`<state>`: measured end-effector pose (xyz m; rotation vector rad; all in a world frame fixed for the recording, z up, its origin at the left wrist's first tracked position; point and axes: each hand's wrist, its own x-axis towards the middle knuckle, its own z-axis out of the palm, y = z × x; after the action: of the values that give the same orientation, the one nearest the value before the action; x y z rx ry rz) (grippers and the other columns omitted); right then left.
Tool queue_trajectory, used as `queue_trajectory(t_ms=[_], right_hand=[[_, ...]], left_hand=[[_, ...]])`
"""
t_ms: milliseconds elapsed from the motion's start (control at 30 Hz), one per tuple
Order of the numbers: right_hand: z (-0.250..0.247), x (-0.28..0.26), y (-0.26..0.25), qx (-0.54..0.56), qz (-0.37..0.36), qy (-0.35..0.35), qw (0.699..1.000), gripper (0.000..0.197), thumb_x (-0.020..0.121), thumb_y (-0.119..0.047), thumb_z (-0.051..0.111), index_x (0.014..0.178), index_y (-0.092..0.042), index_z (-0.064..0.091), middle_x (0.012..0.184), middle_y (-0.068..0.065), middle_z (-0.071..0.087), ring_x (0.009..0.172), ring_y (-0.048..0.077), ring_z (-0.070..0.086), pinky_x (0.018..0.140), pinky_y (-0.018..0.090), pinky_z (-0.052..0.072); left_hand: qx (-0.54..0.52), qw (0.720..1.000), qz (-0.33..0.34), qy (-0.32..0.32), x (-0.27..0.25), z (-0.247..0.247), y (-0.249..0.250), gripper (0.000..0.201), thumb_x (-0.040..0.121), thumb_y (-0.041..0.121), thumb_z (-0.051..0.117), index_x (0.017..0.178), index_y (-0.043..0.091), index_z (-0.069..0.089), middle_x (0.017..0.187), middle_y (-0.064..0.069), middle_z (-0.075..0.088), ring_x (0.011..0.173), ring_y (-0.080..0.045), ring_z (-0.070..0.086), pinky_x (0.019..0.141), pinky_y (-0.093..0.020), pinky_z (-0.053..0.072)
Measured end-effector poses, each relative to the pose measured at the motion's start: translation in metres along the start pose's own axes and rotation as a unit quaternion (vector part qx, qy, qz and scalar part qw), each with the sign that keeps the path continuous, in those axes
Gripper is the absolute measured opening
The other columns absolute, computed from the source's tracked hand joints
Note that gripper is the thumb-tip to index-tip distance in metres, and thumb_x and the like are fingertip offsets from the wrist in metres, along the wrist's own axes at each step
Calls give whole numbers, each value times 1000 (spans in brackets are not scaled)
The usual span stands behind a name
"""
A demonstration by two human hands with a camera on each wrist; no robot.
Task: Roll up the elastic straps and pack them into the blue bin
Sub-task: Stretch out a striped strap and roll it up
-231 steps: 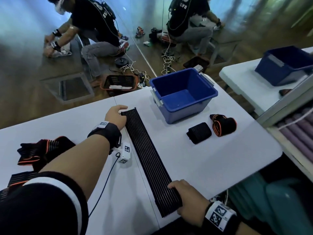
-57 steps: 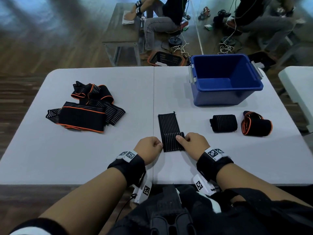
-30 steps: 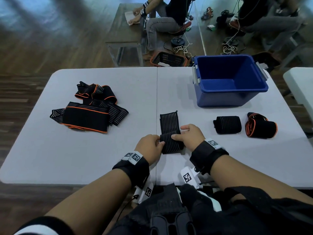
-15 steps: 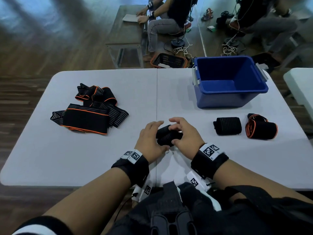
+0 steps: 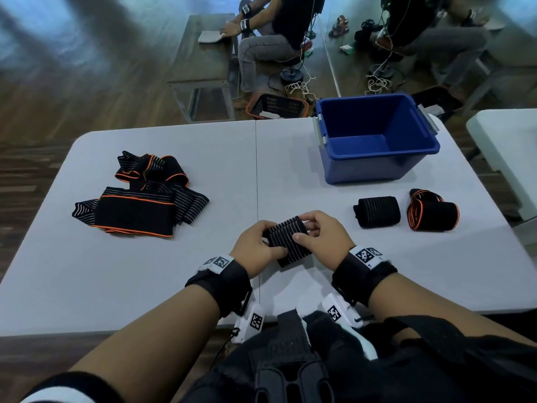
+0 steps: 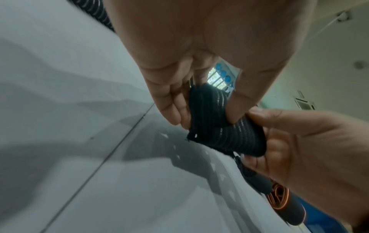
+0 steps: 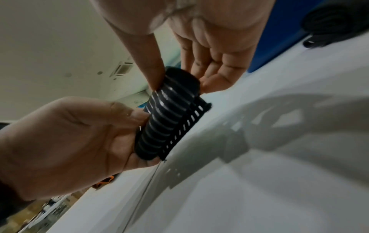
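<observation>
A black ribbed strap roll (image 5: 286, 241) (image 6: 221, 130) (image 7: 169, 119) is held just above the table (image 5: 174, 274) between both hands. My left hand (image 5: 257, 248) (image 6: 179, 94) pinches its left end with thumb and fingers. My right hand (image 5: 322, 239) (image 7: 179, 66) pinches its right end, thumb on top. A short loose tail hangs from the roll. The blue bin (image 5: 374, 138) stands empty at the far right. Two rolled straps lie in front of it: a black one (image 5: 376, 212) and an orange-edged one (image 5: 433, 210). A pile of unrolled straps (image 5: 139, 199) lies at the left.
A second white table (image 5: 505, 146) stands at the right. Beyond the far edge a person sits at a bench (image 5: 203, 53), with an orange basket (image 5: 276, 106) and cables on the floor.
The flat strap has been rolled up from my side toward the far end. Both hands have lifted the finished roll off the table and turned it.
</observation>
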<state>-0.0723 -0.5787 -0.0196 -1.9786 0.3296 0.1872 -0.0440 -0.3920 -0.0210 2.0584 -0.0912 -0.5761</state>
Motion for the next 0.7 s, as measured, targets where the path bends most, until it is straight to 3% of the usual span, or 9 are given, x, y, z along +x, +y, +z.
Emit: queue_trajectory(t_ms=[100, 200, 333, 433, 500, 633, 700], right_hand=[[-2, 3, 15, -12, 74, 11, 997, 37, 81, -35, 76, 109, -21, 56, 95, -2, 67, 87, 20, 69, 75, 40, 60], [-3, 3, 29, -21, 111, 35, 993, 38, 81, -35, 76, 107, -16, 56, 97, -1, 67, 89, 19, 68, 81, 45, 59], [-11, 0, 32, -57, 124, 87, 987, 28, 81, -34, 77, 93, -18, 58, 89, -2, 64, 86, 19, 65, 83, 38, 55], [-19, 0, 31, -82, 112, 101, 985, 16, 82, -26, 75, 77, -20, 61, 82, -3, 66, 82, 19, 66, 79, 35, 55], [-26, 0, 30, -83, 106, 107, 985, 13, 82, -20, 74, 77, -22, 63, 85, -4, 68, 85, 18, 66, 81, 33, 55], [-45, 1, 30, -29, 91, 137, 986, 13, 84, -13, 69, 93, -22, 67, 95, -2, 70, 92, 17, 67, 88, 32, 55], [-55, 2, 29, -11, 80, 138, 987, 22, 85, -11, 66, 106, -18, 67, 104, 0, 69, 99, 15, 66, 94, 33, 53]], left_hand=[[20, 998, -51, 23, 5, 4, -5, 44, 78, 27, 78, 114, 25, 53, 97, 2, 65, 83, -14, 66, 74, -26, 51], [-8, 996, -83, 37, 9, 5, -9, 29, 81, 24, 75, 103, 17, 59, 89, -8, 73, 79, -21, 74, 82, -42, 60], [-108, 989, -97, 13, 9, 7, -4, 18, 84, 11, 74, 98, 4, 66, 84, -23, 74, 81, -34, 75, 83, -53, 60], [-147, 982, -116, 7, 13, 17, 5, 20, 91, 9, 70, 106, -3, 65, 79, -19, 71, 73, -29, 71, 80, -45, 61], [-169, 977, -127, 5, 18, 25, 14, 20, 92, 8, 67, 109, -4, 64, 76, -15, 69, 69, -24, 68, 72, -37, 60], [-222, 966, -130, 6, 28, 41, 36, 23, 93, 4, 65, 115, 0, 59, 74, -11, 62, 64, -21, 58, 67, -34, 55], [-243, 962, -127, 2, 33, 50, 48, 31, 93, 4, 65, 123, 3, 55, 82, -15, 60, 69, -23, 56, 69, -37, 52]])
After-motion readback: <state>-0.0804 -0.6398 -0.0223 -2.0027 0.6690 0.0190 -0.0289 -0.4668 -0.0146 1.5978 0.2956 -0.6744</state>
